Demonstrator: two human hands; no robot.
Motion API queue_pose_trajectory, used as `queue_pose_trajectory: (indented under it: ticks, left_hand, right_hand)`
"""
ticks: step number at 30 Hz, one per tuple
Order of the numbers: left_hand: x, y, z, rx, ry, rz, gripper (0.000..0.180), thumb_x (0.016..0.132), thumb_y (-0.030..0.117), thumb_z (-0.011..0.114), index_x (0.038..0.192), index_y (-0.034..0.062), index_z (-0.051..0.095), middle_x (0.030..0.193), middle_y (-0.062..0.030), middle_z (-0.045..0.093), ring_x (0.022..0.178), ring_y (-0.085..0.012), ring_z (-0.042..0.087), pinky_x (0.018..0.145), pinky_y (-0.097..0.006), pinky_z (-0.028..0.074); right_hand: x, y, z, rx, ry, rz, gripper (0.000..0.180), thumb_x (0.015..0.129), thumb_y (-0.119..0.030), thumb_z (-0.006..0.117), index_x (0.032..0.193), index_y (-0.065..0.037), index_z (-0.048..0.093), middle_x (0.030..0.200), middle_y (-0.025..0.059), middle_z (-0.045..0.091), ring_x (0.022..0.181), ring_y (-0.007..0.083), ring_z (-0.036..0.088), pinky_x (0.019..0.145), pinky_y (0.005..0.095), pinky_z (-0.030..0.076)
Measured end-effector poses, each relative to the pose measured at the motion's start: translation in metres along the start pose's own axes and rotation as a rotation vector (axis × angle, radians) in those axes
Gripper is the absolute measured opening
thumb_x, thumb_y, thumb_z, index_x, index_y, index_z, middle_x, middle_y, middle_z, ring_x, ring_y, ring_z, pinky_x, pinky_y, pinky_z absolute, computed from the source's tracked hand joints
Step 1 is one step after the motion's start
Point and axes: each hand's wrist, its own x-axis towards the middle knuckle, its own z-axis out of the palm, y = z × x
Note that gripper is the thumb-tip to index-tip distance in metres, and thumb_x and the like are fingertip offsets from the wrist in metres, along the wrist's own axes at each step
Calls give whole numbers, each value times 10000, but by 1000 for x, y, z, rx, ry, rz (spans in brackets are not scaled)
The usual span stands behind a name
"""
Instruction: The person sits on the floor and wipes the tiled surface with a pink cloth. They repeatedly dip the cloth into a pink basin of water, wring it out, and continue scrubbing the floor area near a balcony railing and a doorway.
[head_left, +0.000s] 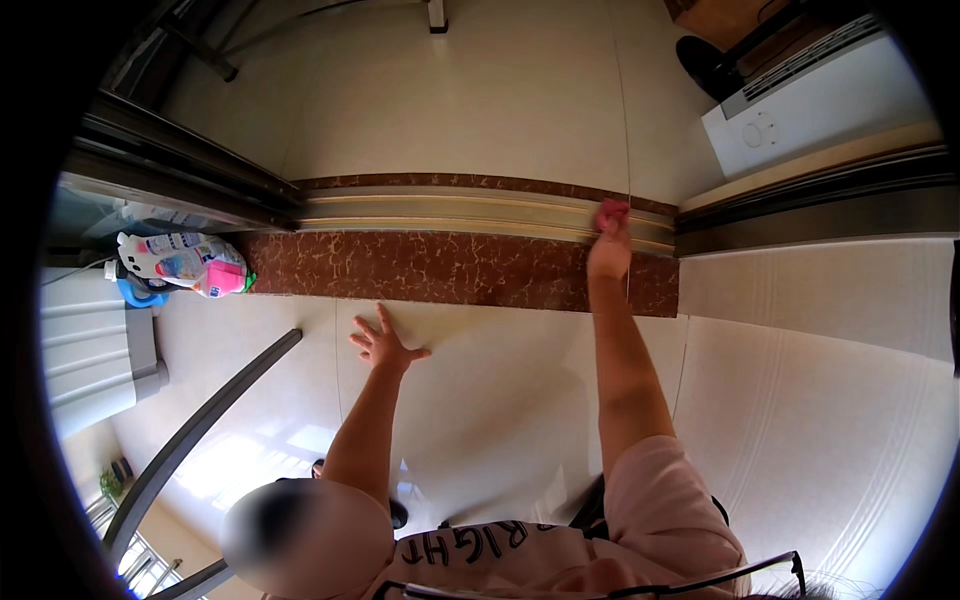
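Cream tiled floor (500, 420) with person's two hands at a sliding-door threshold.

Floor runs up to a reddish-brown marbled stone strip (450, 268) at its far edge; beyond the strip lies a pale metal door track (450, 210), with dark door frames at either end. White appliance (810, 100) stands past the track toward the far right corner. Grey ribbed bin (90, 350) sits at the left edge of the floor, with a colourful plastic package (185, 262) just beside it at the strip's left end. Left hand (385, 345) lies flat on the floor just short of the strip, fingers spread apart, gripping nothing. Right hand (608, 250) reaches across the strip to the track's right end, closed on a small pink cloth (612, 212) pressed against the track.
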Motion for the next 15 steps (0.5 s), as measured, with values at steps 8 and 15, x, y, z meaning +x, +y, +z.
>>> queue_pose_trajectory:
  ticks: [8, 15]
  left_hand:
    - [2, -8, -5, -1, -15, -26, 1475, 463, 503, 899, 1474, 314, -159, 1510, -231, -222, 1377, -532, -79, 1024, -650, 282]
    - [2, -3, -3, -40, -13, -1, 1483, 460, 479, 907, 1474, 308, -162, 1504, -248, -223, 1372, -541, -82, 1011, -675, 272]
  right_hand:
    - [-61, -104, 43, -189, 24, -377, 416, 830, -46, 525, 1242, -58, 467, 1280, 192, 502, 1061, 346, 551, 878, 400, 490]
    - [-86, -157, 64, -125, 2, -510, 369, 799, -46, 561, 1167, -54, 533, 1287, 172, 522, 1091, 327, 553, 910, 382, 480]
